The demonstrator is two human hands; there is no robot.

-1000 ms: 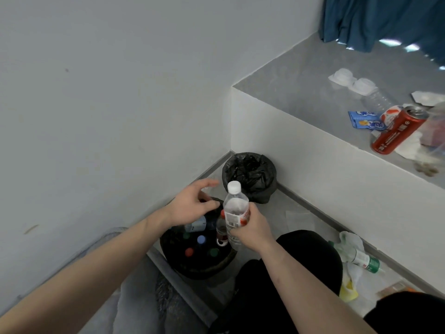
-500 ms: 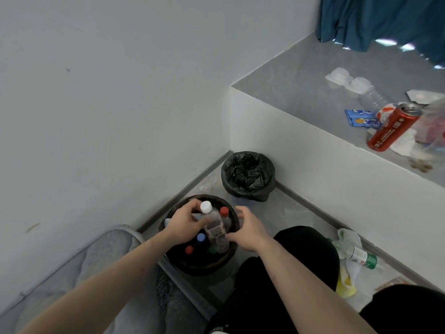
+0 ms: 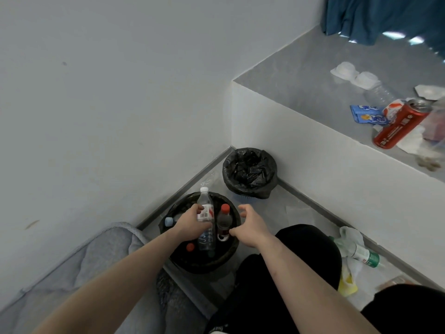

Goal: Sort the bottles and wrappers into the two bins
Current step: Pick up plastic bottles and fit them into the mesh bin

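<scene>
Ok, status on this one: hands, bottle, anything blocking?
Left hand gripping clear bottle, upright in near bin. Right hand open, empty, beside the rim. Near bin crowded with bottles; far bin clear of hands.

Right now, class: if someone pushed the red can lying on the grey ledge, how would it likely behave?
The red can lies on its side, so a sideways push would probably roll it. Its top looks opened, so it is likely light, though leftover liquid cannot be ruled out. The ledge edge is close, so it might roll off.
</scene>
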